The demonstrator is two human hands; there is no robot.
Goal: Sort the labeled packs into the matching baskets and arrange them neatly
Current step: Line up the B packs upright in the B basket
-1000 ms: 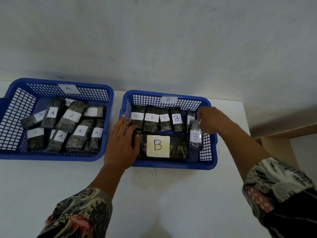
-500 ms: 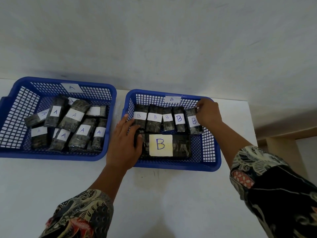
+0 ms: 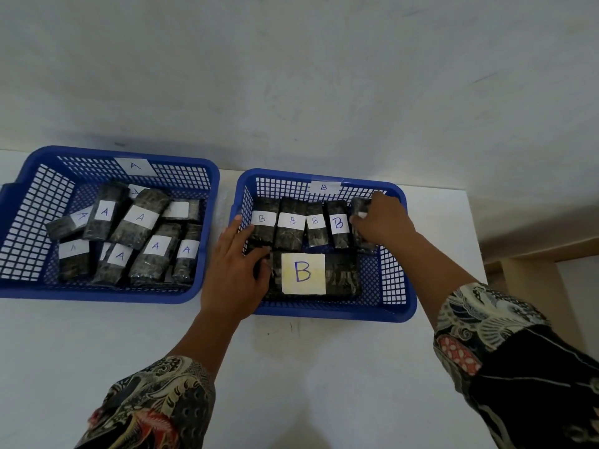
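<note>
Two blue mesh baskets sit side by side on a white table (image 3: 308, 367), against a pale wall. The basket marked A (image 3: 107, 291) holds a loose heap of dark packs with white A labels (image 3: 140, 218), lying at mixed angles and overlapping one another. The basket marked B (image 3: 393, 306) holds a tidier row of four B packs (image 3: 291, 225) standing side by side along its far wall, with a larger pack bearing a big yellow B label (image 3: 303, 273) lying flat in front of them.

The left hand (image 3: 233, 270) reaches over the near left corner of the B basket. Its fingers (image 3: 241, 228) are nearly straight and slightly spread, resting against the basket's left wall and the first pack of the row; the thumb (image 3: 261, 254) lies across toward the left end of the large pack. It grips nothing.

The right hand (image 3: 382, 222) is at the right end of the row, back of the hand up. Its fingers are curled down over a fifth pack (image 3: 359, 204), which stands just beside the fourth, near the basket's far right corner. Most of that pack's label is hidden under the hand. Both forearms wear patterned dark sleeves (image 3: 505, 361).
</note>
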